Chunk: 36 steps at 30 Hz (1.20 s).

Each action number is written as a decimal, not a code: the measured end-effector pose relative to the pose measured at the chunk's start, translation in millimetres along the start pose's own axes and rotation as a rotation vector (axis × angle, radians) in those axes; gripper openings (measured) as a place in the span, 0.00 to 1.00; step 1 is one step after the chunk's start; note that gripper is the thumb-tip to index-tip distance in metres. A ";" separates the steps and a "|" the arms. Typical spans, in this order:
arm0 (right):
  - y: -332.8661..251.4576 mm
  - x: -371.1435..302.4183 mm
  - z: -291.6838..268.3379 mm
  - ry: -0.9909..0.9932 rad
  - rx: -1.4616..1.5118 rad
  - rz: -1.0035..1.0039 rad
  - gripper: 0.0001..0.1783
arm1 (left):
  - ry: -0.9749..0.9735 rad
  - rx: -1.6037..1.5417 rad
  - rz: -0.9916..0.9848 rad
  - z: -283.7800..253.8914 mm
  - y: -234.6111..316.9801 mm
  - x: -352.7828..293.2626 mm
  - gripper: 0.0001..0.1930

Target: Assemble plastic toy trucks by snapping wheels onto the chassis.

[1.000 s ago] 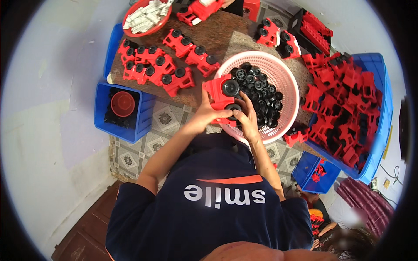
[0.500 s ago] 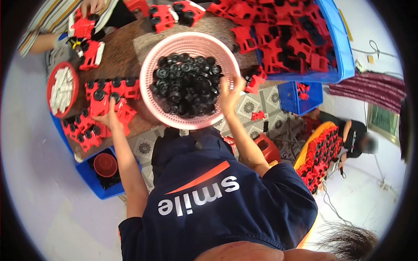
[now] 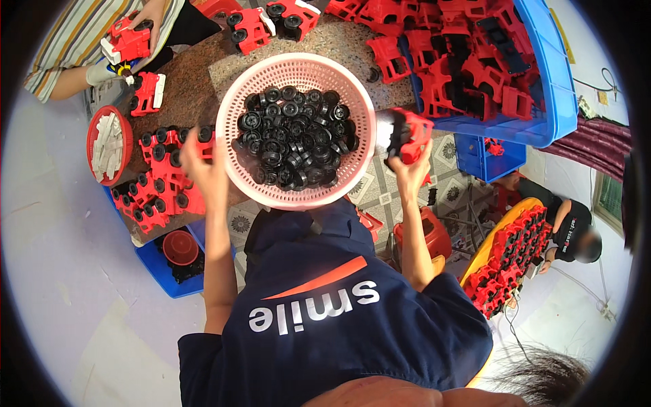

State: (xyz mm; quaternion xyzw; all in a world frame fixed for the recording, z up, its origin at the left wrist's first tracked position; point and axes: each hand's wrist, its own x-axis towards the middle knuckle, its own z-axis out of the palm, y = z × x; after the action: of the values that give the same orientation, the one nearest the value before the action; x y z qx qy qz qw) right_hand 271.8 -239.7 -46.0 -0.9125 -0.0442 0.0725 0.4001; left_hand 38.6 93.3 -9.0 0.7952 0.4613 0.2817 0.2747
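Observation:
A pink perforated basket (image 3: 296, 62) full of black toy wheels (image 3: 288, 136) stands in front of me. To its right, my right hand (image 3: 412, 173) is closed around a red toy truck body (image 3: 415, 136) with black parts on it, tilted and a little blurred. My left hand (image 3: 202, 166) is raised by the basket's left rim; its fingers are smeared by motion, so what they hold, if anything, cannot be told. Just left of that hand, red toy trucks (image 3: 159, 180) with black wheels are packed together on the table's left end.
A blue crate (image 3: 561, 102) of red bodies stands at far right. At left are a red basket (image 3: 127, 146) of white pieces and a blue bin (image 3: 152, 264) on the floor. Across the table a person's hand (image 3: 150, 17) holds a toy truck. Another person (image 3: 573, 220) sits right.
My right hand has left the basket's rim and now holds a toy truck body to the right. My left hand has moved off the trucks toward the basket.

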 end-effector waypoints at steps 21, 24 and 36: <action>-19.5 60.8 242.8 -0.390 -0.697 -0.625 0.09 | -0.640 -1.146 -0.828 -2.0 10.8 -46.4 0.47; -31.5 57.9 201.9 -0.299 -0.262 -0.644 0.14 | -0.536 -1.142 -0.720 4.3 6.8 -47.4 0.42; -149.4 -51.4 103.1 -0.930 0.538 -0.181 0.14 | -0.591 -1.069 -0.509 7.0 15.9 -46.2 0.48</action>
State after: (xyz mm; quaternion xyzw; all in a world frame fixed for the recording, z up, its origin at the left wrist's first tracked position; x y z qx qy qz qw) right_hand 200.5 -71.2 0.0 -0.6422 -0.2749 0.4424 0.5624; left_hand 33.5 44.3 -11.8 0.4595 0.3368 0.1678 0.8045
